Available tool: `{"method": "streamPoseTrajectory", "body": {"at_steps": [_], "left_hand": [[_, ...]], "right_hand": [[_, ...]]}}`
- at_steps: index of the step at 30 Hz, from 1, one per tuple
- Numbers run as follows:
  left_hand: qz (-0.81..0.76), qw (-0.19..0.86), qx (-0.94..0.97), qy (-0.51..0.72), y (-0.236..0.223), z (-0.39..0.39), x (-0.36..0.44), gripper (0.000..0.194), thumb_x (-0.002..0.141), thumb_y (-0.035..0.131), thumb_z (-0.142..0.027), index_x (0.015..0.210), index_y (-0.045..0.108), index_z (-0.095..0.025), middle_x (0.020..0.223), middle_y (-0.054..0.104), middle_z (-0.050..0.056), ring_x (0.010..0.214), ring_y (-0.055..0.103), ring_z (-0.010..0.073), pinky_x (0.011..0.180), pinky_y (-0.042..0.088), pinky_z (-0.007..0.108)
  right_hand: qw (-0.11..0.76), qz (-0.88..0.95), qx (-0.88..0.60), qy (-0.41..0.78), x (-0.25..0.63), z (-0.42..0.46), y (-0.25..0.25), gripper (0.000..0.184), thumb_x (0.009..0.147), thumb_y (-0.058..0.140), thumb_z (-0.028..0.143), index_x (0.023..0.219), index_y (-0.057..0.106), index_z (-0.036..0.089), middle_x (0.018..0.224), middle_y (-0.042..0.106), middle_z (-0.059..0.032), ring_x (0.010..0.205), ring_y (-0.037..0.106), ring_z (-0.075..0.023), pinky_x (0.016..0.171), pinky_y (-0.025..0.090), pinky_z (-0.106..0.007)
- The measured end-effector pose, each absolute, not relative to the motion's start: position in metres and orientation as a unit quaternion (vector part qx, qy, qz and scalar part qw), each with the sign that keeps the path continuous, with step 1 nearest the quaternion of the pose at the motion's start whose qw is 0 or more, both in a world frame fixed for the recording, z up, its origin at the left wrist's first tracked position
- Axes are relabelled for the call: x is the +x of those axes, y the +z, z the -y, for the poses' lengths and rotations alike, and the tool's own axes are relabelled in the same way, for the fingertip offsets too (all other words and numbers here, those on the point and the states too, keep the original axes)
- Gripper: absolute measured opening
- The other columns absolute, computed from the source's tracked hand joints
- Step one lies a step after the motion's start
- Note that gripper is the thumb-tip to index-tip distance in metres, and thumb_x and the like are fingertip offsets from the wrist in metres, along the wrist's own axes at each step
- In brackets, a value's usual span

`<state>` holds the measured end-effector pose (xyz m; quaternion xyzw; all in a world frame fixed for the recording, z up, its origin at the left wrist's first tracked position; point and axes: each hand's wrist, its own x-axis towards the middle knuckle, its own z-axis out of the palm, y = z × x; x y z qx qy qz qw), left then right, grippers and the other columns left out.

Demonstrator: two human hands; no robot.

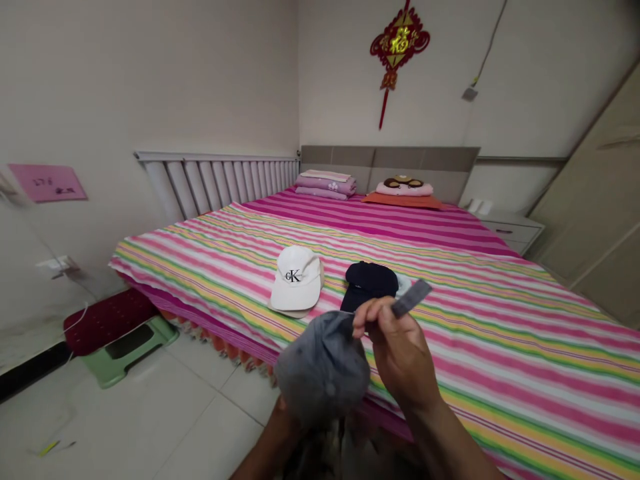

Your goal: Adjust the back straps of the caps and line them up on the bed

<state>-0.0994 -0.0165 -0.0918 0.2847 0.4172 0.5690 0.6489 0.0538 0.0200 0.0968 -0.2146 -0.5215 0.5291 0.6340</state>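
Note:
A grey baseball cap [320, 367] is held up in front of me, just off the bed's near edge. My left hand [287, 420] supports it from below and behind, its fingers mostly hidden by the crown. Pinched between the thumb and fingers of my right hand [400, 343] is the cap's grey strap [413, 298], its loose end sticking out to the upper right. Beyond, on the striped sheet, lies a white cap [300, 277] with black lettering, a beige edge showing beneath it. To its right is a navy cap [367, 280], with something pale blue behind it.
The bed [480, 293] carries folded purple bedding [325, 185] and a pink pile [405, 189] near the headboard. A radiator [220, 183] lines the left wall. On the floor at left stand a green stool [127, 350] and a dark red item [107, 320]. A nightstand [510, 230] is at right.

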Motion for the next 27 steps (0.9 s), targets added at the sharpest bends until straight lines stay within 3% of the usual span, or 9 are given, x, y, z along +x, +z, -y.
{"method": "streamPoseTrajectory", "body": {"at_steps": [2,4,6,11,14,17,22,27], "left_hand": [[-0.373,0.647,0.295,0.597,-0.082,0.013,-0.117,0.050,0.058,0.070,-0.044,0.102,0.058,-0.022,0.105,0.063,0.008,0.109,0.051,0.0261,0.093,0.038,0.038],[-0.343,0.654,0.293,0.607,-0.070,0.005,-0.137,0.039,0.062,0.069,-0.035,0.098,0.060,-0.021,0.098,0.066,0.007,0.099,0.057,0.0246,0.089,0.042,0.037],[-0.324,0.648,0.288,0.626,-0.052,-0.011,-0.155,0.032,0.065,0.068,-0.026,0.095,0.061,-0.019,0.093,0.068,0.006,0.092,0.061,0.0221,0.085,0.045,0.034],[-0.284,0.567,0.317,0.705,0.027,-0.081,-0.188,0.024,0.065,0.068,-0.021,0.088,0.064,-0.014,0.082,0.070,0.005,0.078,0.064,0.0186,0.079,0.048,0.028],[-0.201,0.508,0.349,0.761,0.085,-0.128,-0.198,0.014,0.073,0.060,-0.019,0.085,0.064,-0.014,0.079,0.070,0.003,0.079,0.063,0.0154,0.082,0.047,0.027],[-0.154,0.486,0.350,0.786,0.119,-0.166,-0.204,0.017,0.080,0.049,-0.017,0.091,0.062,-0.015,0.085,0.069,0.001,0.083,0.062,0.0126,0.085,0.046,0.027],[-0.432,0.535,0.240,0.685,0.081,-0.195,-0.202,0.018,0.078,0.052,-0.017,0.092,0.061,-0.011,0.073,0.068,0.004,0.070,0.063,0.0148,0.074,0.051,0.028],[-0.542,0.540,0.205,0.610,0.008,-0.187,-0.195,0.016,0.073,0.054,-0.009,0.088,0.060,-0.006,0.054,0.063,0.007,0.056,0.062,0.0195,0.059,0.052,0.033]], "right_hand": [[0.569,0.566,-0.308,0.511,0.064,-0.025,0.086,0.020,0.080,0.052,0.034,0.096,0.053,0.021,0.095,0.059,-0.0049,0.061,0.053,-0.0115,0.059,0.041,-0.028],[0.541,0.570,-0.394,0.477,0.074,-0.031,0.072,0.043,0.074,0.059,0.035,0.113,0.045,0.023,0.119,0.051,-0.0098,0.063,0.054,-0.0114,0.059,0.042,-0.029],[0.525,0.553,-0.444,0.471,0.082,-0.036,0.057,0.053,0.070,0.061,0.039,0.117,0.042,0.022,0.125,0.046,-0.0139,0.063,0.056,-0.0122,0.057,0.043,-0.029],[0.513,0.479,-0.489,0.519,0.095,-0.045,0.026,0.045,0.060,0.066,0.040,0.096,0.054,0.017,0.101,0.061,-0.0107,0.052,0.056,-0.0119,0.047,0.041,-0.027],[0.516,0.433,-0.499,0.545,0.099,-0.047,0.014,0.033,0.056,0.069,0.034,0.082,0.060,0.016,0.078,0.064,-0.0029,0.046,0.054,-0.0103,0.043,0.039,-0.023],[0.519,0.374,-0.506,0.579,0.101,-0.050,0.001,0.028,0.055,0.071,0.028,0.077,0.061,0.016,0.069,0.064,0.0002,0.043,0.053,-0.0090,0.040,0.039,-0.021],[0.541,0.310,-0.519,0.585,0.106,-0.067,-0.023,0.020,0.059,0.070,0.025,0.072,0.057,0.016,0.064,0.064,-0.0005,0.042,0.053,-0.0073,0.039,0.042,-0.018],[0.562,0.259,-0.508,0.599,0.112,-0.087,-0.029,0.015,0.066,0.066,0.021,0.067,0.052,0.016,0.054,0.061,-0.0001,0.044,0.056,-0.0091,0.041,0.045,-0.018]]}}
